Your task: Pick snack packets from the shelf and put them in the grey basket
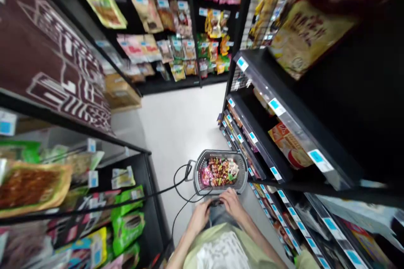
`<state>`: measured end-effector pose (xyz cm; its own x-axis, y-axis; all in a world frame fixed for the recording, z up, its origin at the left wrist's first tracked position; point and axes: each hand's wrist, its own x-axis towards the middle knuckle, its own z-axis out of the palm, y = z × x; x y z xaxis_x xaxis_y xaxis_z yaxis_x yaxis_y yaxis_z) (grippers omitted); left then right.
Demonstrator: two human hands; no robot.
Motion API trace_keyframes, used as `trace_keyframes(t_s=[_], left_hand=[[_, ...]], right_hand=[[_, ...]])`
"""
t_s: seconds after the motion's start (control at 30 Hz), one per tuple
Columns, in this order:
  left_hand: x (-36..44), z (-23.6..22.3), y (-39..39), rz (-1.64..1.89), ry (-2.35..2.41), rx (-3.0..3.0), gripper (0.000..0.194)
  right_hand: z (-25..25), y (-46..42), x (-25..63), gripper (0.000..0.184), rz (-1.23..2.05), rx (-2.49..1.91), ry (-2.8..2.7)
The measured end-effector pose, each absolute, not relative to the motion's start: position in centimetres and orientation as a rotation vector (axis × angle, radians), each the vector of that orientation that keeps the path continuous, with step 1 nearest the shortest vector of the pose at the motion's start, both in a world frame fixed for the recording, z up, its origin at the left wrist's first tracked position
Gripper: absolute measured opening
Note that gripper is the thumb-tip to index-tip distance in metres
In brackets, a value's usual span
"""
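Observation:
Low at the centre, my left hand (200, 214) and my right hand (231, 201) are held close together in front of my body. Their fingers are curled in from both sides around a small dark object (216, 203), whose kind I cannot make out. Just beyond my hands is a grey plastic basket (198, 166) with slotted walls. Inside it lies a heap of small wrapped snacks (221, 172) in red, brown, pink and white packaging. A grey handle (189, 170) sticks out from its left side. A thin dark cord (175, 185) loops beside it.
Shelves with price tags (277, 106) rise close on the right, holding bags and boxes. A black rack (151, 193) of snack packets stands on the left. Hanging packets (151, 12) fill the far wall. A cardboard box (121, 92) rests on the pale floor (176, 122).

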<state>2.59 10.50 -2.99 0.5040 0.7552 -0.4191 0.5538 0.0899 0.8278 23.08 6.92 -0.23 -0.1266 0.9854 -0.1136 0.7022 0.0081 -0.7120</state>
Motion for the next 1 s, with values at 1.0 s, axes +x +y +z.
trace_keyframes(t_s=[1.0], left_hand=[[6.2, 5.6, 5.6, 0.31, 0.915, 0.392, 0.035]], right_hand=[[7.3, -5.9, 21.6, 0.065, 0.531, -1.759, -0.243]])
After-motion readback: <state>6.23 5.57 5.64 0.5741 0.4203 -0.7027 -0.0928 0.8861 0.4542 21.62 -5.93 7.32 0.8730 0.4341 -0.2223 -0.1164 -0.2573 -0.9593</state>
